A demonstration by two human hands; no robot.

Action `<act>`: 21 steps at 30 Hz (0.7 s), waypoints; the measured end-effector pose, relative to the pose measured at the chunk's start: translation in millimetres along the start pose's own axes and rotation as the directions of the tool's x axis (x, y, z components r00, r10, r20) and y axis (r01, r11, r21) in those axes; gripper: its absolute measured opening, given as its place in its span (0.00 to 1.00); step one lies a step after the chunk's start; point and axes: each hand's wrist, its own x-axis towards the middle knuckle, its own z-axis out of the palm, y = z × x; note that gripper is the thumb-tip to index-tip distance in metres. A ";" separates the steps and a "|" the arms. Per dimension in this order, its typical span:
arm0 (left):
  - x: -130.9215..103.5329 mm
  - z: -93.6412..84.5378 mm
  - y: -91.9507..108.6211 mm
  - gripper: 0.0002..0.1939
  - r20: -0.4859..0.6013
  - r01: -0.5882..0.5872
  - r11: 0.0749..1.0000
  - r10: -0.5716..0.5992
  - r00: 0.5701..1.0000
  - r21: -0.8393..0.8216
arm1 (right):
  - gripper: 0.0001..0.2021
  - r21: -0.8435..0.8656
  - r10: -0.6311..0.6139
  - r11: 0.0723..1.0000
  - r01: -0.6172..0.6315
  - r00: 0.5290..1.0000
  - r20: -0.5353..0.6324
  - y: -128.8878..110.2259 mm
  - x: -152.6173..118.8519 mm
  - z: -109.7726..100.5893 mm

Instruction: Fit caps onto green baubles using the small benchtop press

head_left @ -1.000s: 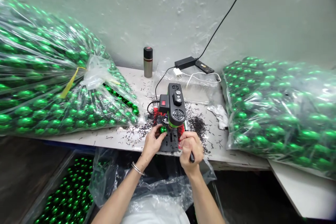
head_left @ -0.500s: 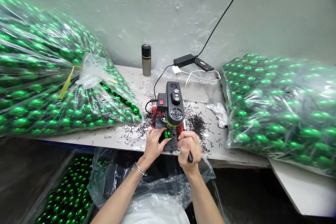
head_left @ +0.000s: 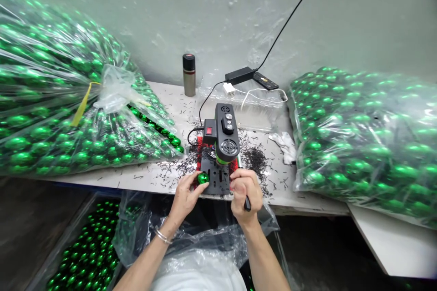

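From where I sit, the left hand has the shiny green ball pinched between thumb and fingertips, at the left edge of the black slotted plate and out from under the head of the black machine. Whether the ball touches the plate, I can't tell. The right hand is closed around the black handle at the machine's right side.

To handle this well, I'd want the pinch light, since the glossy skin looks easy to scuff or dent, yet firm enough that the ball can't roll. Gripping it low on its sides leaves the top free and the fingertips away from the underside of the head. The right hand should be steady on the handle, with no pull on it while fingers are beneath the head; a smooth, even stroke would suit it better than a jerk. I'd also watch the black shreds scattered over the desk, as bits under the ball could tilt it or mark its surface.
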 end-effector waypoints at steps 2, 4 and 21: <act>-6.3 -5.1 3.7 0.22 0.041 0.157 0.980 -0.153 0.987 -0.123 | 0.05 0.023 0.018 1.000 -0.018 1.000 0.007 -0.3 0.2 -0.8; -11.5 -8.4 10.8 0.25 0.103 0.285 0.933 -0.268 0.958 -0.221 | 0.14 0.056 0.041 0.998 -0.041 0.999 -0.001 -1.2 0.0 -2.6; -66.6 36.7 44.5 0.32 0.692 0.664 0.602 -0.241 0.681 -0.444 | 0.19 -0.182 0.492 0.870 -0.458 0.787 0.374 -19.5 -122.3 -53.2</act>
